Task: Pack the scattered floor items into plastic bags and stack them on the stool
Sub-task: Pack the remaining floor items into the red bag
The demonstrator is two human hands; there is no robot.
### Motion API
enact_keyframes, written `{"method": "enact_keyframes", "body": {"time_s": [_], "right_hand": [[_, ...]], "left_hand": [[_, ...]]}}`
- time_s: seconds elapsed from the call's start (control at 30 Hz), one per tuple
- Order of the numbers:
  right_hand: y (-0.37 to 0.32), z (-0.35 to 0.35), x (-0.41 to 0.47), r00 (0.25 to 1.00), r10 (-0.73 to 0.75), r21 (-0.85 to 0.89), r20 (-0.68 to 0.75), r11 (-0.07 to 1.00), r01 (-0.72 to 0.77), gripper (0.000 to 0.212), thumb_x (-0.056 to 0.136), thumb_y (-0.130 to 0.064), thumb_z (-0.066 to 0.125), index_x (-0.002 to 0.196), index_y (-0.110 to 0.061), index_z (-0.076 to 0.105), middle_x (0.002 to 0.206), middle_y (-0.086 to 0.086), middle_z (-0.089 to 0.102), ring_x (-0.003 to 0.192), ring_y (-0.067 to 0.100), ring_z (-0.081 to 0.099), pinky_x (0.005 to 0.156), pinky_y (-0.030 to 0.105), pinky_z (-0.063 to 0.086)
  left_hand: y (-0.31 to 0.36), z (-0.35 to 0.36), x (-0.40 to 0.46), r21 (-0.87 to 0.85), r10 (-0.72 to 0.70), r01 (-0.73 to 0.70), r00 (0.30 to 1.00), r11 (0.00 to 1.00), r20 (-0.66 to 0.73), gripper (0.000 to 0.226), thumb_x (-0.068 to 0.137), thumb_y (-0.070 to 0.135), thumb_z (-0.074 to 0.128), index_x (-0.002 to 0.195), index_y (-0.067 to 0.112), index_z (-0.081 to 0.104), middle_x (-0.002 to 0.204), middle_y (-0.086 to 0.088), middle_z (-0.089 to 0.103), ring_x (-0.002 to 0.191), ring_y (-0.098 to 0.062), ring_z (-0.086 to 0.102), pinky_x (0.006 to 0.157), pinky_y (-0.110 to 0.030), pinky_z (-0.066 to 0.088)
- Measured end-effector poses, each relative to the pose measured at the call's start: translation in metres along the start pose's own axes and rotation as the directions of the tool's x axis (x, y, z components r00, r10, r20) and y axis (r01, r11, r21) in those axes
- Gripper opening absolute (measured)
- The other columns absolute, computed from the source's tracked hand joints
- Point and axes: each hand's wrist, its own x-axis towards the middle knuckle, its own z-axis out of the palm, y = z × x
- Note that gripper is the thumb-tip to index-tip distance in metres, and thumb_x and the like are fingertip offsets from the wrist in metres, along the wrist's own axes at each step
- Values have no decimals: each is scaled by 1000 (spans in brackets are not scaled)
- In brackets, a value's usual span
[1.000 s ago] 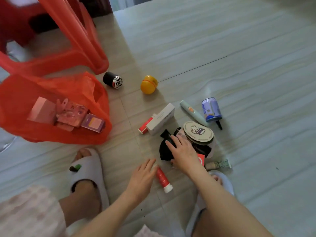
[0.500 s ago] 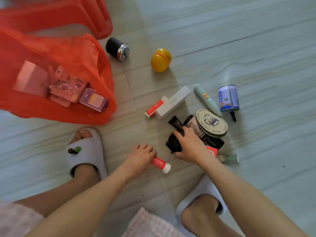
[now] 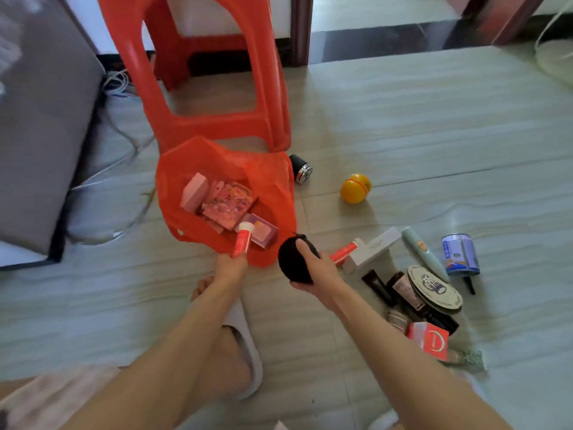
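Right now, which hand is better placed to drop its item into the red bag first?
Left. The left hand holds the red tube over the red bag opening; the right hand holds the black pouch beside it.

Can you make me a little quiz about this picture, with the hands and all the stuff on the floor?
1. True or false: the left hand holds a red tube over the orange bag.
2. What does the right hand hold? A) the yellow ball B) a black pouch C) the blue can
3. Fill in: the orange bag lies on the floor in front of the red ____.

Key: 1 true; 2 B; 3 stool.
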Motion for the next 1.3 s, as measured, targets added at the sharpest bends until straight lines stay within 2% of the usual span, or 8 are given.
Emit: {"method": "enact_keyframes", "body": {"time_s": [0.23,0.33,0.47,0.57,0.7,0.93,1.13,1.3], "right_hand": [[10,77,73,989,139,280,49,949,-147,55,92,-37,53,134,-4,39,124,16,54,98,28,58,47,26,53],[7,92,98,988,151,304,9,941,-147,50,92,-31,55,129,-1,42,116,19,57,80,26,61,57,30,52],[14,98,114,995,59,429,77,899,-87,38,95,-10,45,133,-11,45,129,15,56,100,21,59,77,27,49],[27,93,108,995,-30,282,97,959,1,33,92,-11,48,125,-9,55,121,15,62,103,23,62,92,41,50],[34,56,67,989,-135,-44,56,989,138,28,94,-20,49,121,-14,55,108,3,62,91,10,56,80,25,44],[35,-59,5,963,-246,-382,-105,904,190,45,93,-23,53,135,-10,41,128,11,54,112,17,52,88,21,37],[32,-135,3,865,-496,-861,-82,472,188,51,90,-21,53,137,-8,38,137,11,45,127,25,41,105,31,29],[4,-159,40,770,-622,-987,142,-32,156,66,72,-14,70,132,-11,46,137,14,46,130,32,41,102,42,39]], "left_hand": [[18,2,53,-124,-10,9,1000,992,-11,33,87,14,57,106,-12,59,90,-15,64,68,-19,46,52,-37,37],[21,10,78,-149,5,-12,999,989,-47,31,86,15,57,101,-11,62,95,-24,66,85,-29,63,64,-38,47],[16,18,98,-7,149,-150,987,989,-55,28,88,10,49,113,5,62,107,-22,65,100,-36,61,87,-42,49],[6,25,89,150,311,-318,948,936,70,39,87,7,51,126,10,54,115,-18,63,107,-33,58,91,-38,46],[-11,36,51,218,471,-507,860,834,198,41,87,2,50,128,6,49,122,-17,58,114,-32,52,83,-19,34],[-50,59,-21,384,598,-752,659,536,456,50,82,7,52,131,1,45,139,-21,42,130,-33,41,106,-37,33],[-54,86,-43,395,646,-894,431,212,630,66,54,0,74,115,8,51,113,-22,61,101,-37,63,80,-45,52],[-40,125,-26,412,656,-891,427,190,623,76,52,-6,74,118,15,43,109,-15,61,98,-27,59,71,-34,55]]}}
